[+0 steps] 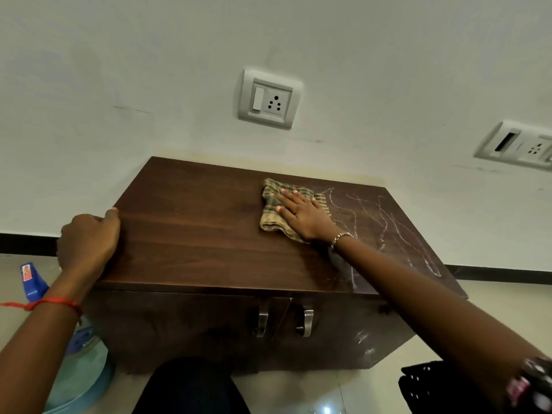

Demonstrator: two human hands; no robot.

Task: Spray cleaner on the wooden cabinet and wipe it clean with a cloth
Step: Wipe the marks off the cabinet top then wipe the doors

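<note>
Wooden cabinet (209, 231): dark brown, low on the floor, back edge against the pale wall, top face bare on the left half and marked with whitish streaks (385, 222) on the right half.

Fingers (286, 198) of the right hand (301, 215): spread flat and straight, pressed down on a checked green-and-tan cloth (270, 216), not curled around it. Cloth crumpled, lying on the cabinet top right of centre and toward the back edge, touching the left end of the streaks. Thin bracelet (342, 237) at the right wrist; right forearm stretched across the cabinet's front right corner.

Fingers (112, 213) of the left hand (88, 240): curled loosely over the cabinet's left edge, thumb tip on the top face, nothing else in the grip. Red thread (53, 301) tied around the left wrist.

On the cabinet front, two doors with two metal handles (283, 322) side by side near the middle; a few pale smears low on the right door.

Left of the cabinet, on the floor: blue spray bottle (31, 282), partly hidden behind the left forearm, with a red-and-yellow label near its top. Just below it, still left of the cabinet, a pale teal round container (80, 380), kind not clear.

Above the cabinet, on the wall: white switch-and-socket plate (268, 98). Second plate (516, 144) up and to the right of the cabinet, near the picture edge.

In front of the cabinet, at the bottom: dark clothed knee (191, 386); to the right, dark dotted fabric (424, 386).
</note>
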